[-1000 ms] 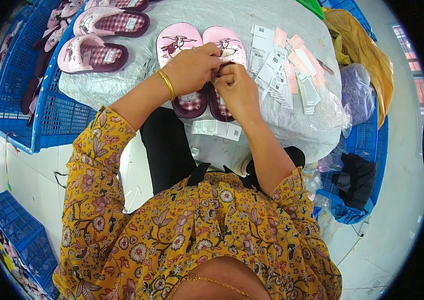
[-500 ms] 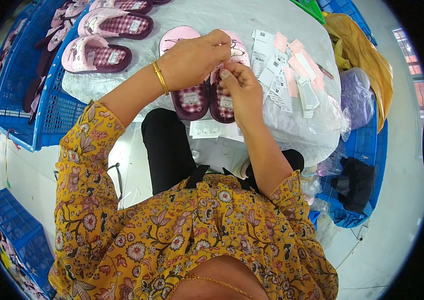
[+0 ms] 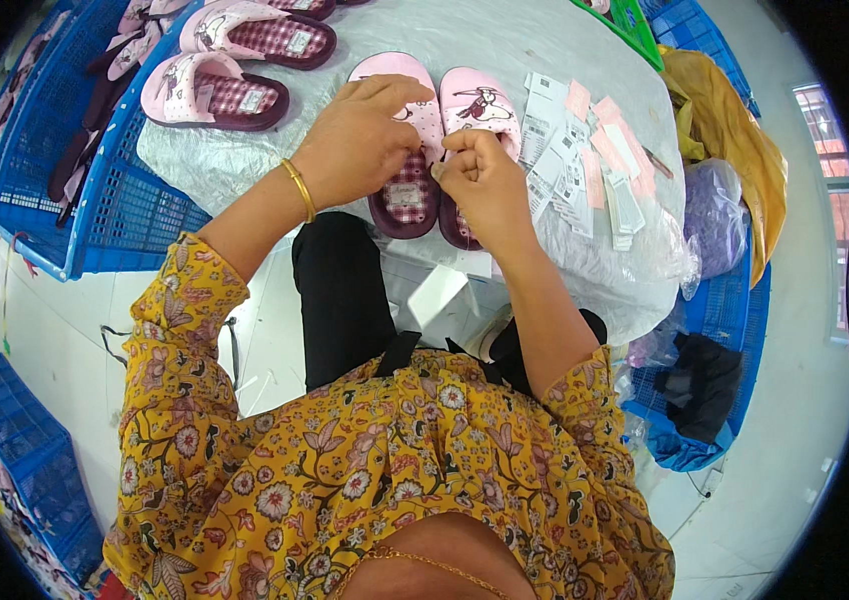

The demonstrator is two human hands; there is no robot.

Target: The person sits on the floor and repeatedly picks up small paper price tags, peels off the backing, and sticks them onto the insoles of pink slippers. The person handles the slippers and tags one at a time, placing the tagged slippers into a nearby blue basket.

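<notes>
In front of me on the plastic-covered table [image 3: 295,130] lie two pink slippers with maroon soles and checked insoles, side by side, toes pointing away. My left hand [image 3: 360,145] is over the front of the left slipper [image 3: 405,205], its fingers curled; what they grip is hidden. My right hand [image 3: 485,185] is closed in a pinch over the opening of the right slipper [image 3: 480,100], covering most of its insole. What is in the pinch is too small to make out. A white card [image 3: 440,295] shows tilted just below the table's near edge.
Several similar slippers [image 3: 215,92] stand at the far left beside a blue crate [image 3: 135,190] of slippers. White and pink tags [image 3: 575,165] are spread right of the pair. A blue crate [image 3: 25,440] stands on the floor at left; yellow cloth [image 3: 720,110] hangs at right.
My hands, which met over the pair, are now slightly apart, the left one lower and to the left. The white card below the table edge has come into view.
</notes>
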